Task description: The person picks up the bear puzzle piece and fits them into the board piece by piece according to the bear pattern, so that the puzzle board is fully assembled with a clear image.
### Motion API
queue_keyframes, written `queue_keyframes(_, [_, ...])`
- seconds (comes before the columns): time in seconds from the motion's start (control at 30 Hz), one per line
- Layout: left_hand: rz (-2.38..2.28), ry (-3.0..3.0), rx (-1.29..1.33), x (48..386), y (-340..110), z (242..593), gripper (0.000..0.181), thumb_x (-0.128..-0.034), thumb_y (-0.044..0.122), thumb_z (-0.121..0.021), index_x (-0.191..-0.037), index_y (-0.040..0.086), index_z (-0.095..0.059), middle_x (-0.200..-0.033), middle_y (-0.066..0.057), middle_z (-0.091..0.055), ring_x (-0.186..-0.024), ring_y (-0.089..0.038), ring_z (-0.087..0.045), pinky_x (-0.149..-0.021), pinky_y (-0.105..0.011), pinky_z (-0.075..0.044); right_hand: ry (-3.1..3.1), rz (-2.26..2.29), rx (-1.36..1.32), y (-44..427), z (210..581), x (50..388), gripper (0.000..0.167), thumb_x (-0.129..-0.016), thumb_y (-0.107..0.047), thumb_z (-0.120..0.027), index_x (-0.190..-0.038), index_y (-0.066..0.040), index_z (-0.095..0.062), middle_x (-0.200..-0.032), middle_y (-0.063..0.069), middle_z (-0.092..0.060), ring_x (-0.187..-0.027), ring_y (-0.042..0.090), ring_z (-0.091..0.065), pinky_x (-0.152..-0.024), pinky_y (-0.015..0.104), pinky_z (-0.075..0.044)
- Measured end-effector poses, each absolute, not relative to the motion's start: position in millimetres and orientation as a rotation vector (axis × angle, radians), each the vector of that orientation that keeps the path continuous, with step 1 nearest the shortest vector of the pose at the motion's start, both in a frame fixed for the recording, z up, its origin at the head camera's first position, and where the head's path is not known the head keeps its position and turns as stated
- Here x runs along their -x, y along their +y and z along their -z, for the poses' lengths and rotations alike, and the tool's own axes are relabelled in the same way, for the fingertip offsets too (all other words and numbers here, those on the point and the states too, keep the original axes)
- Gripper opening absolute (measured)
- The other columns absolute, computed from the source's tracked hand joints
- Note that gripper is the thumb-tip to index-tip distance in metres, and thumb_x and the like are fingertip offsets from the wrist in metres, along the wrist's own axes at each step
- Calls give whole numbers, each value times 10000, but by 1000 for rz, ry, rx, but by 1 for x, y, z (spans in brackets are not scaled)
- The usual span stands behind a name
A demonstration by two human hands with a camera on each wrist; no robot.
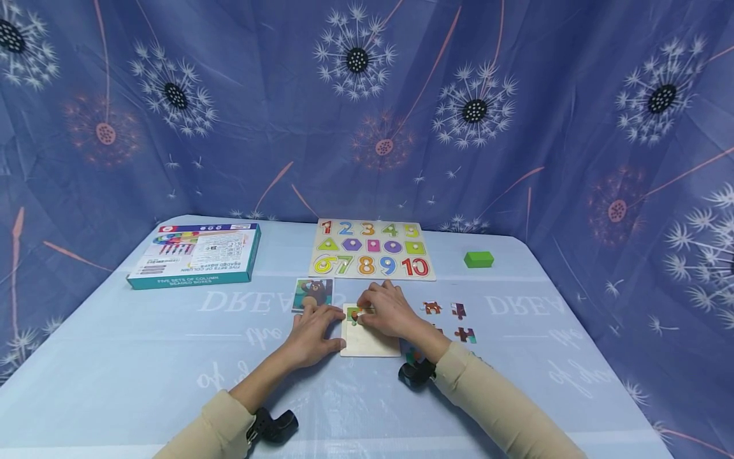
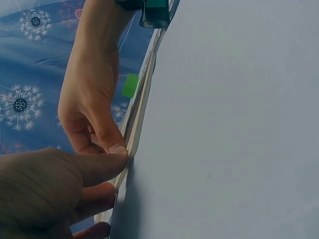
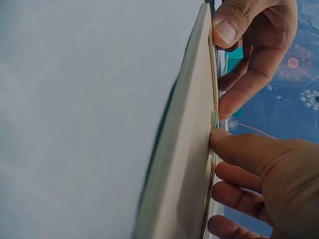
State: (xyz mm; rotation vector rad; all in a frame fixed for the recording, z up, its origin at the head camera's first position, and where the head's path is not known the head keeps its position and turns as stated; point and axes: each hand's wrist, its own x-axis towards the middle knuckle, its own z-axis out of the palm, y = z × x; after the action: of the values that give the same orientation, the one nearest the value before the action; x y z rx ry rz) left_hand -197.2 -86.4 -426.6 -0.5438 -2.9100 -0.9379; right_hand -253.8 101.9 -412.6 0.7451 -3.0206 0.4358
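A square wooden puzzle tray (image 1: pixel 375 345) lies flat on the table between the hands. In its far left corner sits a jigsaw piece (image 1: pixel 350 313) with green and orange on it. My right hand (image 1: pixel 390 310) reaches over the tray and pinches that piece, its thumb touching it in the right wrist view. The left hand (image 1: pixel 311 336) rests against the tray's left edge, thumb and fingers touching the side. Just beyond the left hand lies a bear picture (image 1: pixel 321 291). Loose jigsaw pieces, among them a brown one (image 1: pixel 466 335), lie right of the tray, some partly hidden by the right arm.
A number-and-shape board (image 1: pixel 377 262) lies behind the tray. To its right is a green block (image 1: pixel 478 259). A flat teal-edged box (image 1: pixel 197 255) lies at the far left. A patterned blue curtain (image 1: pixel 275 115) hangs behind the table.
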Motion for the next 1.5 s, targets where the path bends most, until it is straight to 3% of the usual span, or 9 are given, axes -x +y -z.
queue_keyframes(0.73, [944, -2908, 550, 198, -86, 428, 442, -743, 219, -767, -1143, 92, -627, -1242, -46, -584, -1140, -271, -401, -823, -425, -283, -3023, -493, -665, 110, 400, 250, 362, -769, -364, -748, -1067, -164, -694, -1033, -22, -626, -955, 181, -467, -843, 365, -363])
queue_keyframes(1.07, [959, -2907, 543, 198, -86, 428, 433, -744, 203, -766, -1139, 90, -630, -1238, -51, -585, -1134, -267, -399, -819, -415, -275, -2987, -635, -610, 132, 391, 247, 333, -797, -319, -727, -1076, -141, -686, -1019, -8, -621, -930, 200, -464, -877, 417, -347])
queue_keyframes(1.27, [958, -2896, 543, 196, -86, 428, 443, -735, 194, -771, -1142, 84, -632, -1236, -48, -589, -1129, -268, -403, -808, -402, -270, -2973, -685, -601, 150, 389, 247, 353, -806, -312, -723, -1097, -120, -673, -1053, 21, -623, -1029, 251, -493, -973, 487, -327])
queue_keyframes(1.5, [949, -2904, 537, 196, -86, 427, 448, -735, 201, -772, -1145, 88, -632, -1237, -49, -588, -1139, -270, -401, -806, -406, -273, -2997, -706, -526, 173, 389, 247, 357, -813, -296, -717, -1115, -113, -664, -1125, 45, -620, -1055, 250, -456, -953, 485, -327])
